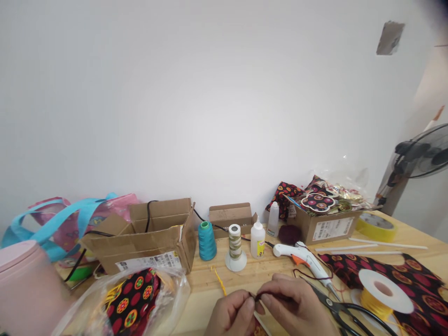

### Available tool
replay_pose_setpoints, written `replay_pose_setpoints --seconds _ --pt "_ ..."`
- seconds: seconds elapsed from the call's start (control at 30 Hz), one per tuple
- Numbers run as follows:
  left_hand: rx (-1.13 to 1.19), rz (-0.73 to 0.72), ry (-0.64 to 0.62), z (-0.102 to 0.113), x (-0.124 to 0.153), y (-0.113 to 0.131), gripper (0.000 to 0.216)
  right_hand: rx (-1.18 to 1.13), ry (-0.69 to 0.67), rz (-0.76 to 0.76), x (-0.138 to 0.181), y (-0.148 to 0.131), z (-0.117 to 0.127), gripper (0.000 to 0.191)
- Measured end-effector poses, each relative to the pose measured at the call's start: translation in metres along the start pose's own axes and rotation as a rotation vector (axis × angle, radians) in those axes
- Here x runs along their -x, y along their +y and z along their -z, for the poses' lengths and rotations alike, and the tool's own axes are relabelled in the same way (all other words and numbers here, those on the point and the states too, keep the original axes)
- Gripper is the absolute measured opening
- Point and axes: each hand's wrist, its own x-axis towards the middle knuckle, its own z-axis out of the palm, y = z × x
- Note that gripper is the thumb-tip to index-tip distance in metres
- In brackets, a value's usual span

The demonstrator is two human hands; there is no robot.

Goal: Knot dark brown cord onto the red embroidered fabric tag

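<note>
At the lower middle, my left hand [229,313] and my right hand [292,305] are almost touching, each pinching a short dark cord [258,297] between thumb and forefinger. Its ends are hidden by the fingers. Beneath them shows part of a patterned piece with a white edge [261,324], mostly covered. A yellow cord [220,281] lies on the wood just beyond my left hand. Right of my right hand are black-handled scissors [338,305] and a white glue gun [311,261] with an orange trigger.
Behind stand a teal thread cone [207,242], a camouflage-coloured thread spool [235,245] and a glue bottle [258,240]. Cardboard boxes [150,254] flank them. Patterned fabric [416,280] and a yellow cord spool [385,291] lie right; a plastic bag [175,289] lies left.
</note>
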Motion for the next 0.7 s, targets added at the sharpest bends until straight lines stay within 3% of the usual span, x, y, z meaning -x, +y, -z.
replay_pose_setpoints --seconds 0.2,0.33,0.47,0.6,0.7 --pt "-0.016 -0.006 0.086 0.0006 -0.0008 -0.0016 0.041 0.159 0.098 0.295 0.0005 0.0023 0.0031 0.018" --pt "0.015 -0.034 0.074 0.0025 -0.0020 -0.0065 0.035 0.229 0.076 0.440 0.0017 0.0003 0.0028 0.016" --pt "-0.028 -0.064 0.058 0.0045 -0.0034 -0.0087 0.035 0.191 0.042 0.409 0.0018 -0.0030 0.0029 0.015" --pt "-0.080 -0.090 0.079 0.0051 -0.0034 -0.0076 0.036 0.114 0.106 0.376 0.0013 -0.0022 0.0033 0.024" --pt "-0.093 -0.088 0.090 0.0045 -0.0027 -0.0070 0.038 0.134 0.130 0.248 0.0015 0.0022 0.0007 0.024"
